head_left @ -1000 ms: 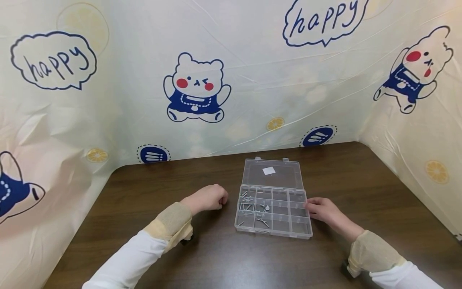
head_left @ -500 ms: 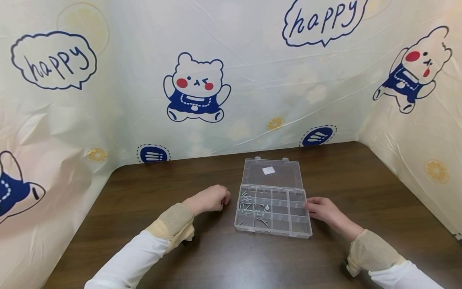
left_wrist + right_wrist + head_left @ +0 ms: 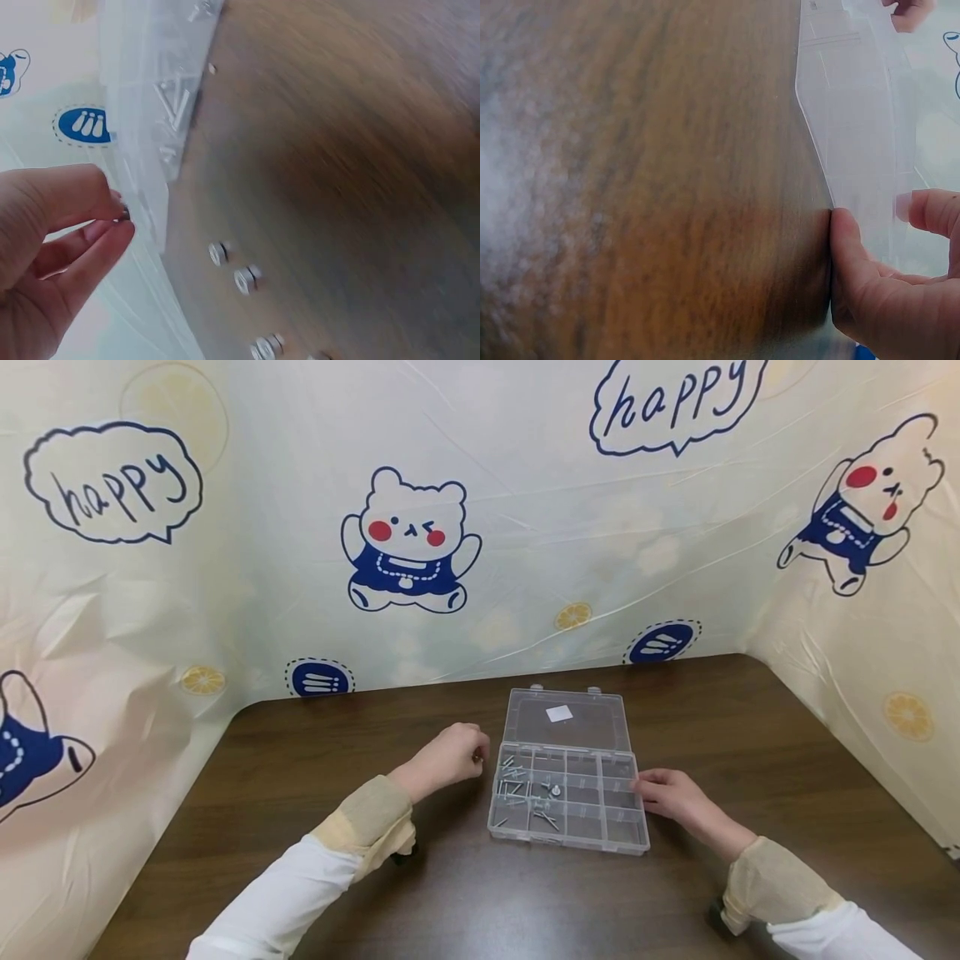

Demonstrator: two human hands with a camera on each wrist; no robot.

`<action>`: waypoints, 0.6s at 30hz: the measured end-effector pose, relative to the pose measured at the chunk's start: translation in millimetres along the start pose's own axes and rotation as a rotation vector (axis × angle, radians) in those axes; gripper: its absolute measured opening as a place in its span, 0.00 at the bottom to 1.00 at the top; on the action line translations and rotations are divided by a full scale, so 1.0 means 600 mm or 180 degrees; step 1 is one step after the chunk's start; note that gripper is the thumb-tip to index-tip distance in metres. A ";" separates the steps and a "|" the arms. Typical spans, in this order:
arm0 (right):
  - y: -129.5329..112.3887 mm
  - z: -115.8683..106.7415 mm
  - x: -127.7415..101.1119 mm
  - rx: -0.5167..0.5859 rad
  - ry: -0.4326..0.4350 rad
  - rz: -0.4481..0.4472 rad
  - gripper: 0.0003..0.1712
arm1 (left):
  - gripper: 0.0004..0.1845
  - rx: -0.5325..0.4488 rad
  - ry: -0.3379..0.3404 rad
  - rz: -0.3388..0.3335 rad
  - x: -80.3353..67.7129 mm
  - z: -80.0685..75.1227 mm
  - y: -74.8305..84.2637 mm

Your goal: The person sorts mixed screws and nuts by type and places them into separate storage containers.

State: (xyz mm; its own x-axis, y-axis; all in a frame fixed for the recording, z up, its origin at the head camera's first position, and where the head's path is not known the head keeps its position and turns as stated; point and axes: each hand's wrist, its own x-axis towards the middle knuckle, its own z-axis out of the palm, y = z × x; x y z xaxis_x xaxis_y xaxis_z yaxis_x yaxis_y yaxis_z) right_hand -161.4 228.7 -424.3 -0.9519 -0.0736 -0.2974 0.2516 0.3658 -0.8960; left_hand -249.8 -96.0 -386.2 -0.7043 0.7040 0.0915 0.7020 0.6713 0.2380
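Note:
An open clear organizer box (image 3: 567,827) lies on the dark wooden table (image 3: 315,752), its lid (image 3: 566,717) folded back flat. Several small metal screws (image 3: 513,781) fill its left compartments. My left hand (image 3: 476,756) hovers at the box's left edge with the fingers curled. In the left wrist view the thumb and forefinger of this hand (image 3: 124,217) pinch a tiny dark piece beside the box wall (image 3: 142,112). My right hand (image 3: 641,789) holds the box's right side. In the right wrist view its thumb (image 3: 851,247) presses the wall (image 3: 847,97) and a finger (image 3: 930,210) curls over the rim.
A few loose nuts (image 3: 217,253) lie on the wood below my left hand in the left wrist view. A cream plastic sheet with bear prints (image 3: 408,539) walls the table at the back and both sides.
My left hand has risen off the table and moved right, up to the box's left edge. The right hand and the box have stayed in place.

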 end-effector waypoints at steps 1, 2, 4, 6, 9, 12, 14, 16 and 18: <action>0.000 0.000 0.000 0.0005 0.0002 0.0001 0.27 | 0.06 -0.0026 0.0073 0.0020 0.003 0.001 0.002; 0.001 0.001 0.000 0.0019 0.0005 0.0003 0.27 | 0.06 -0.0068 0.0139 0.0052 0.006 0.002 0.005; 0.001 0.001 -0.001 0.0032 0.0007 0.0002 0.27 | 0.06 -0.0149 0.0261 0.0119 0.012 0.002 0.011; 0.002 0.002 -0.001 0.0056 0.0014 0.0002 0.27 | 0.06 -0.0208 0.0354 0.0186 0.018 0.001 0.019; 0.002 0.002 0.000 0.0069 0.0022 -0.0011 0.27 | 0.06 -0.0283 0.0444 0.0255 0.027 0.000 0.031; 0.002 0.001 0.000 0.0061 0.0027 -0.0031 0.27 | 0.05 -0.0299 0.0461 0.0263 0.038 0.001 0.041; 0.001 0.002 -0.001 0.0052 0.0025 -0.0037 0.27 | 0.05 -0.0317 0.0444 0.0272 0.044 0.004 0.047; 0.001 0.002 -0.001 0.0054 0.0026 -0.0030 0.27 | 0.06 -0.0322 0.0440 0.0305 0.051 0.007 0.054; 0.000 0.002 -0.001 0.0041 0.0029 -0.0016 0.27 | 0.06 -0.0331 0.0426 0.0349 0.058 0.011 0.060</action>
State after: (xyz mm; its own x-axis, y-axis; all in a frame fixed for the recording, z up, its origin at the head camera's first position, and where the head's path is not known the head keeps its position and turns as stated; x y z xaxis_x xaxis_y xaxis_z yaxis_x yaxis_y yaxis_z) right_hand -160.3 227.7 -424.6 -0.9547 -0.0668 -0.2900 0.2491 0.3534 -0.9017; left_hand -248.2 -46.0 -380.6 -0.6368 0.7299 0.2485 0.7655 0.5597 0.3174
